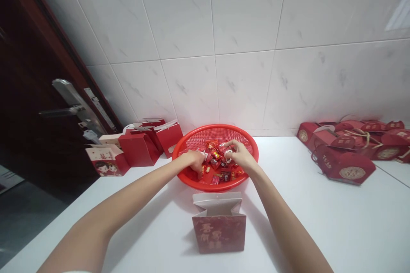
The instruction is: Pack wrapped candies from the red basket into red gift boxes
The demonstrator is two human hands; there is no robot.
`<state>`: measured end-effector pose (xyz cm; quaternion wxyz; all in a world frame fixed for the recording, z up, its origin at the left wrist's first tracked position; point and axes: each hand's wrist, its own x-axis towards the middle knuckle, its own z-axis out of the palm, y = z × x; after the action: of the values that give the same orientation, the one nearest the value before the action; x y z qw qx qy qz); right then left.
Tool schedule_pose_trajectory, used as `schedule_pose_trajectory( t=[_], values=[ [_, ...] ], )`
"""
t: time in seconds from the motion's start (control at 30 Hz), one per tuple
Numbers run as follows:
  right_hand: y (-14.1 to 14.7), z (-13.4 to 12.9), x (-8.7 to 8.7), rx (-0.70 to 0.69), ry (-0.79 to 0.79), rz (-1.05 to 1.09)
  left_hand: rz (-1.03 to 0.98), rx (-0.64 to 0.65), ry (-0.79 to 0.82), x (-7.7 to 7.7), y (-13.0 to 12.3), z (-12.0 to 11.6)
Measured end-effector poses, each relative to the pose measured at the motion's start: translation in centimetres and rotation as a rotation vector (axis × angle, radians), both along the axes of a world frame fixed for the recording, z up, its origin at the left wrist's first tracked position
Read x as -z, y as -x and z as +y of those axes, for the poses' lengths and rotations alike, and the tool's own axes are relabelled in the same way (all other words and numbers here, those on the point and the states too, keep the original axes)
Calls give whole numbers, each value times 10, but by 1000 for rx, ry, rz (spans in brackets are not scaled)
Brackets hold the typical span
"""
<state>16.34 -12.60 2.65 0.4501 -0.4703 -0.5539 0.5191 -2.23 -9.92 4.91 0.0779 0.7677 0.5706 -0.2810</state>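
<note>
Left hand (196, 160): fingers down among the sweets (215, 164), grip hidden. Right hand (242, 156): fingers curled at them, hold unclear. Sweets: in the basket (195, 138), under and between your fingers, neither hand clearly nearer. Bag (221, 234): open-topped, bodyward of your fingers, mouth lengthwise left to right.

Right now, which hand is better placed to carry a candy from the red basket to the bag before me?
Probably your right hand: its fingers seem curved around a wrapped candy. Your left hand reaches down inside the red basket, its fingertips hard to make out.
</note>
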Motion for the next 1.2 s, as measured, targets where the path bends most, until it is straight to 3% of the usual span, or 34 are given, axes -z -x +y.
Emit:
schedule_pose_trajectory(
  t=[0.13, 0.27, 0.47, 0.6, 0.73, 0.83, 0.9, 1.0, 1.07, 1.2],
  values=[
    [0, -1, -1, -9, -6, 6, -13, 12, -3, -3, 2, 2],
    [0, -1, 1, 4, -2, 0, -172, 29, -65, -2, 12, 3],
    [-1, -4, 1, 3, -12, 37, -443, 111, -283, 4, 21, 12],
    [-1, -5, -3, 33, -13, 28, -434, 144, -350, 3, 19, 14],
    [0, -5, -3, 47, -27, 21, -469, 255, -281, -3, 13, 7],
    [-1, -4, -2, 43, -45, 26, -554, 416, -66, -3, 3, -2],
    [-1, -4, -1, 40, -55, 18, -537, 513, 68, 1, -7, -9],
    [-2, -4, 0, 33, -46, 23, -474, 641, 102, 11, -24, -15],
    [-2, -4, 0, 47, -52, 27, -440, 665, 77, 17, -32, -12],
    [-2, -3, 0, 106, -80, 29, -341, 556, -4, 17, -35, 3]
  ],
)
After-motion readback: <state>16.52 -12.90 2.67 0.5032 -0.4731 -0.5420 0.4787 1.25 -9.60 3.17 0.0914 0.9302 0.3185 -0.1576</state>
